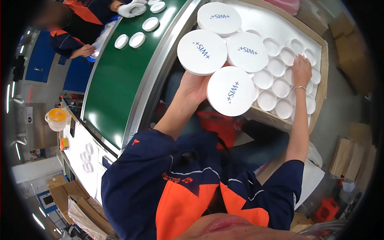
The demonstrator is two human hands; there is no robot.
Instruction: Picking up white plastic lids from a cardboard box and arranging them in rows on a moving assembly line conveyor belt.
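My left hand [195, 86] is raised and wrapped round a cluster of white round lids [230, 91] with blue print on their flat tops. Several show, in stacks or side by side; how deep they go and where most fingers lie is hidden. My right hand [303, 72] reaches into a shallow carton [323, 76] with its fingers bent down on a white lid, whose rim they partly hide. Around it, more white lids [276, 66] sit close together in rows, hollow side up.
A green conveyor belt [110, 92] with a metal rail runs along my left, carrying loose white lids [137, 39]. Across it a co-worker's gloved hand [132, 9] touches lids. A white table [80, 136] bears clear rings and a yellow-topped jug [57, 118]. A red stool [327, 209] stands at right.
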